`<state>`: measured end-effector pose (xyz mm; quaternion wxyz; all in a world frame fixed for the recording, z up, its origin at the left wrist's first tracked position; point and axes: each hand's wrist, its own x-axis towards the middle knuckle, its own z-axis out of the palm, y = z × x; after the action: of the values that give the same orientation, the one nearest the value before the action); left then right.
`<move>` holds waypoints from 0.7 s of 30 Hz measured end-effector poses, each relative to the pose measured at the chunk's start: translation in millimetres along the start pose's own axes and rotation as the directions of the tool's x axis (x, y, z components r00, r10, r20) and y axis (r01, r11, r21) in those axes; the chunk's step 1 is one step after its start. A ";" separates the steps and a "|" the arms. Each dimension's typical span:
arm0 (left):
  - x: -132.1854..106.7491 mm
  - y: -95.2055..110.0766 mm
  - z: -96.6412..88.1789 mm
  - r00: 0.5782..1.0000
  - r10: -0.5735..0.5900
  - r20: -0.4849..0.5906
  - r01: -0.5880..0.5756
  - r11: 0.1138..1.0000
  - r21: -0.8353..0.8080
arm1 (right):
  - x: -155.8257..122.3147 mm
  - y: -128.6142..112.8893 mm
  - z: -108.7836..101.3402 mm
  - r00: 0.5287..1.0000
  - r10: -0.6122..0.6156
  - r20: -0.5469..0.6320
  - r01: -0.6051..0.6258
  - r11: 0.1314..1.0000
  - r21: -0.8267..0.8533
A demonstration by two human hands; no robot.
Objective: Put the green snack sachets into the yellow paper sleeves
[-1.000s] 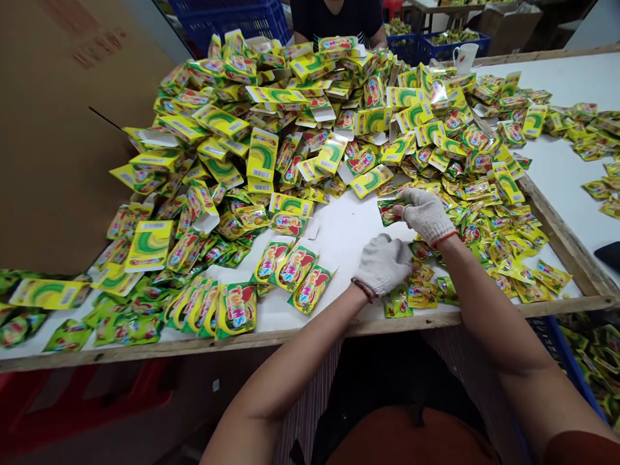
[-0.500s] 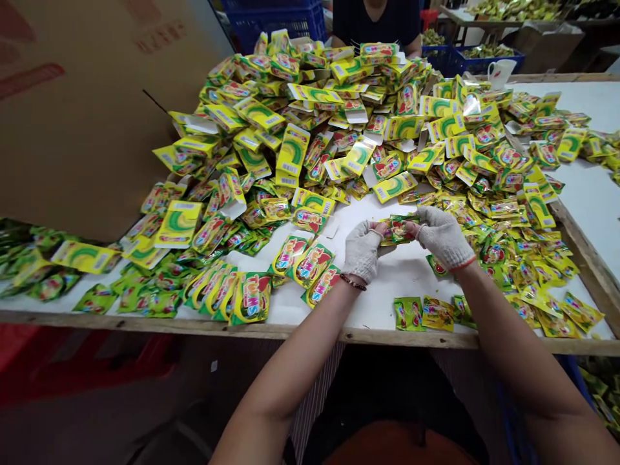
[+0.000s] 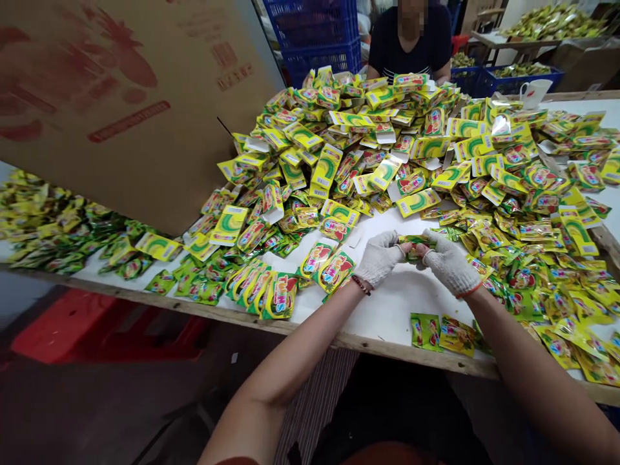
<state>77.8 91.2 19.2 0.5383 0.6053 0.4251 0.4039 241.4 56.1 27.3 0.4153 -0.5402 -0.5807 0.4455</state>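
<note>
Your left hand (image 3: pixel 380 258) and right hand (image 3: pixel 451 263) have closed in, fingers (image 3: pixel 398 250) pinching one small packet (image 3: pixel 413 248) between them, the heap of packets (image 3: pixel 368 148) at 12 o'clock

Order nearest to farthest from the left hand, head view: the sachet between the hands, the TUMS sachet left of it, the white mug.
1. Sachet: held by the left hand.
2. TUMS sachet: left, on the table.
3. White mug: far right, back.

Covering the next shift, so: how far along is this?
Looks done: a short overlapped row of foil sachets near the table edge. In hand: one sachet pinched between the gloved left hand and right hand. Remaining: a large heap of yellow cartons and sachets.
</note>
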 end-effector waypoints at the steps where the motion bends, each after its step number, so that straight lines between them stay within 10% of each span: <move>1: 3.7 3.4 -12.1 0.998 0.059 0.005 -0.059 0.971 0.232 | 0.1 -0.2 1.2 0.999 0.032 -0.010 -0.031 0.999 0.020; 5: 23.5 20.9 -73.8 0.982 0.128 0.142 -0.181 0.376 0.909 | 0.9 2.2 2.2 0.992 0.037 -0.120 -0.036 0.999 0.012; 8: 37.7 27.0 -112.9 0.969 -0.127 0.213 -0.225 -0.089 0.970 | 2.6 6.9 1.1 0.991 -0.011 -0.137 0.008 1.000 -0.022; 11: 47.9 24.1 -136.4 0.957 -0.227 0.179 -0.235 -0.255 0.938 | 5.0 10.6 0.7 0.991 -0.050 -0.122 0.046 0.998 -0.040; 15: 54.0 23.4 -150.8 0.983 -0.088 0.162 -0.172 -0.108 0.979 | 5.9 10.0 3.1 0.993 -0.070 -0.095 0.069 0.998 -0.010; 21: 28.4 42.2 -109.0 0.956 0.044 0.292 -0.250 0.648 0.720 | -0.9 -4.6 3.5 0.987 -0.115 -0.114 0.131 0.982 0.137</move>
<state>-13.1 149.3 72.4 0.2549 0.8509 0.4318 0.1567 236.9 54.8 30.8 0.5101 -0.4945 -0.5564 0.4308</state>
